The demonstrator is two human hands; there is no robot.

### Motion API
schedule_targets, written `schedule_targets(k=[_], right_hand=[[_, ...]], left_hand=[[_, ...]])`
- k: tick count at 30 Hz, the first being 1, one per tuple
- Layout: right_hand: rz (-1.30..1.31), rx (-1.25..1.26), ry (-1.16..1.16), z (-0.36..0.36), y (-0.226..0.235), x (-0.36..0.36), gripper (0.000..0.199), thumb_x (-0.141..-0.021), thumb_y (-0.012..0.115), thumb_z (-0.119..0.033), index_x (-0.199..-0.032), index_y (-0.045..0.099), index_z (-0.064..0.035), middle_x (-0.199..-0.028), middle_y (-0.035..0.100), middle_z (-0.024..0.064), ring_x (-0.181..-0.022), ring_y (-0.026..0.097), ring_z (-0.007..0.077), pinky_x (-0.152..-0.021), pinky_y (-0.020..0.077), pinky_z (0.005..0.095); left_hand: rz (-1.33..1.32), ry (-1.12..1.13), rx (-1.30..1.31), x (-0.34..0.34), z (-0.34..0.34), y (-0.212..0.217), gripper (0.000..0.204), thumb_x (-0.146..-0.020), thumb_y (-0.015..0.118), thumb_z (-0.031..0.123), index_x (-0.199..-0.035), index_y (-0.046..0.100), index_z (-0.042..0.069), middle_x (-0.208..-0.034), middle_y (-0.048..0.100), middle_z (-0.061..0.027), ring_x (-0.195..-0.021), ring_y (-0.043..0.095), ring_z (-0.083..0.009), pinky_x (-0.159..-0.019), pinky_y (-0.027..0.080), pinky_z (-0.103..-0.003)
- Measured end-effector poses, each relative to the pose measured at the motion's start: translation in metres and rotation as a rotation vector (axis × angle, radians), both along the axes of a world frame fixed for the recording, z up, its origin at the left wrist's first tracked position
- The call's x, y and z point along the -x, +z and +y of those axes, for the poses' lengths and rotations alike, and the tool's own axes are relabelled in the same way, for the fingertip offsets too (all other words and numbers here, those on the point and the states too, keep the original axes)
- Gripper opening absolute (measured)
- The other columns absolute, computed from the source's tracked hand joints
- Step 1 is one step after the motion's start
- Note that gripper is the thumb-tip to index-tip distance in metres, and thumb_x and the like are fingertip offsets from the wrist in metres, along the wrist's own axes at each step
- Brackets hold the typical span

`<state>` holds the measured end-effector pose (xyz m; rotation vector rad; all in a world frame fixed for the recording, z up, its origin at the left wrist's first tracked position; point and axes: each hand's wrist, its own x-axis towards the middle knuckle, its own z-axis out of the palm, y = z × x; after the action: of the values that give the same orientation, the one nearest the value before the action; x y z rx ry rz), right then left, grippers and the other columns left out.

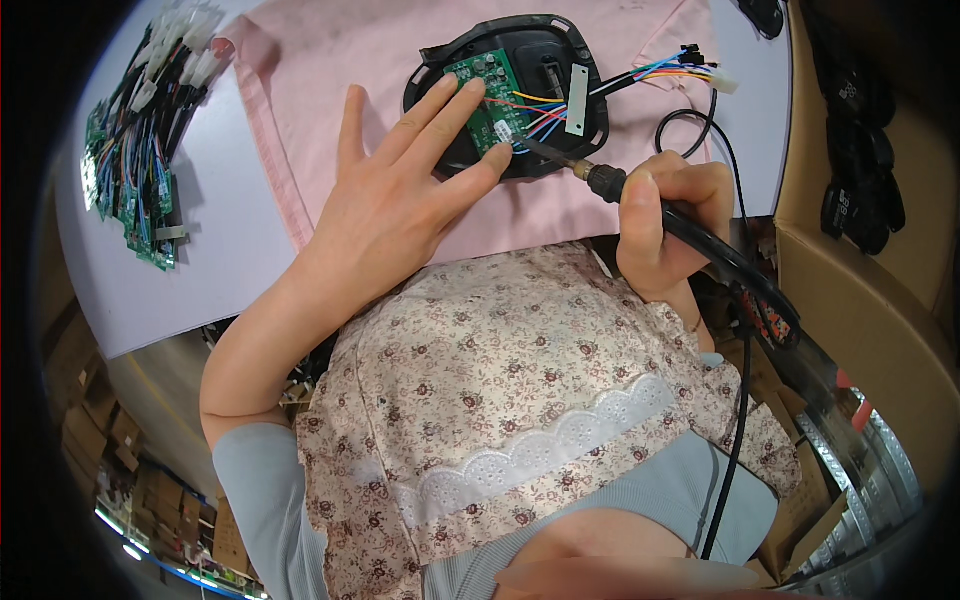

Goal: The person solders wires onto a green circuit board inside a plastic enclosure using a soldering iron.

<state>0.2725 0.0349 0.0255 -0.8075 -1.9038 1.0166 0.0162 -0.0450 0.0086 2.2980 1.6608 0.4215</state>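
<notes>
Fingers spread, my left hand (390,195) lies over the left side of a green circuit board (492,72), with fingertips resting on it. The board sits inside a black plastic housing (548,40). Coloured wires (540,97) run from the board under a pale metal strip (577,100) to a bundle ending in connectors (692,57) at the right. In my right hand (665,225) is a soldering iron (606,183), held like a pen. Its tip reaches the board's lower right edge near the wire ends, close to my left thumb; whether it touches is too small to tell.
Pink cloth (330,40) lies beneath the housing on a white table (225,270). A pile of wired green circuit boards (140,190) is at the left. Black housings (865,190) sit in a cardboard box (900,280) at the right. A black cable (738,440) hangs beside my right arm.
</notes>
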Motion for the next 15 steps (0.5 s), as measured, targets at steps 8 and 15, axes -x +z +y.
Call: schedule_targets(k=[8,15], right_hand=[[0.137,0.074,0.016,0.0,0.004,0.007,0.024,-0.101,0.071,-0.001,-0.104,0.047,-0.0037,-0.076,0.06,0.0056,-0.063,0.05,0.0089,-0.058,0.0406,0.0279],[0.098,-0.026,0.052,0.008,-0.001,0.027,0.023,-0.099,0.073,0.001,-0.1,0.05,-0.0034,-0.072,0.059,0.0042,-0.06,0.05,0.0085,-0.056,0.0382,0.0269]], left_hand=[[-0.01,0.008,-0.006,0.001,0.002,-0.001,0.037,-0.096,0.071,0.02,-0.133,0.072,0.025,-0.167,0.049,-0.0114,-0.155,0.046,-0.0276,-0.118,0.022,-0.081],[-0.068,0.031,-0.047,0.002,0.002,-0.002,0.034,-0.095,0.073,0.02,-0.128,0.075,0.027,-0.164,0.053,-0.0091,-0.151,0.052,-0.0262,-0.12,0.024,-0.077]])
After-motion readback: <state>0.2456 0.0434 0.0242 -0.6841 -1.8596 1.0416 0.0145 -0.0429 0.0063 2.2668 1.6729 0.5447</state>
